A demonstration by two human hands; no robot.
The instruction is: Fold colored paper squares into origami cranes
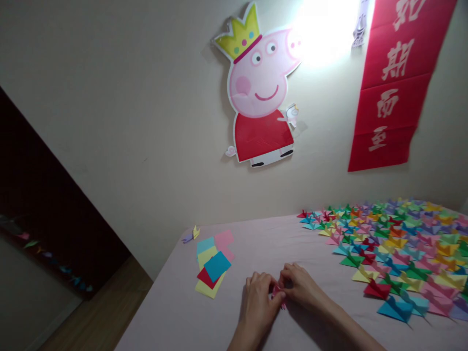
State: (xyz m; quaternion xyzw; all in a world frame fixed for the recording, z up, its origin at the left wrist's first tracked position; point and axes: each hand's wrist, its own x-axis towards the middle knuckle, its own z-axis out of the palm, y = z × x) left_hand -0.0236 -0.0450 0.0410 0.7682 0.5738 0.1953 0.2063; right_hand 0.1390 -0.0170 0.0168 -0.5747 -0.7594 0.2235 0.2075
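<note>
The pale wall [127,122] fills the upper half of the frame, with a glare of light at upper centre-right. Below it the pink-covered worktop [263,243] runs from lower centre to the right edge. Its left edge slants from mid-frame down toward bottom left, where it drops off to a wooden floor [98,312]. The worktop's bare stretch lies in the middle, between the loose sheets and the folded figures.

A red banner [395,87] hangs at upper right with white Chinese characters. The top one is cut by the frame; the lower three read 期, 而, 至. A cartoon pig cutout [261,97] in a crown and red dress sits at upper centre.

A wide field of folded paper figures [398,243] in many colours covers the right side of the worktop, in rows. A fanned stack of flat paper squares [214,265] lies left of centre, near the edge.

At bottom centre, the left hand [258,300] and the right hand [302,287] meet. Each grip is pressed together, fingertips pinching a small pink paper piece [278,292] that sits between them, low on the worktop.
</note>
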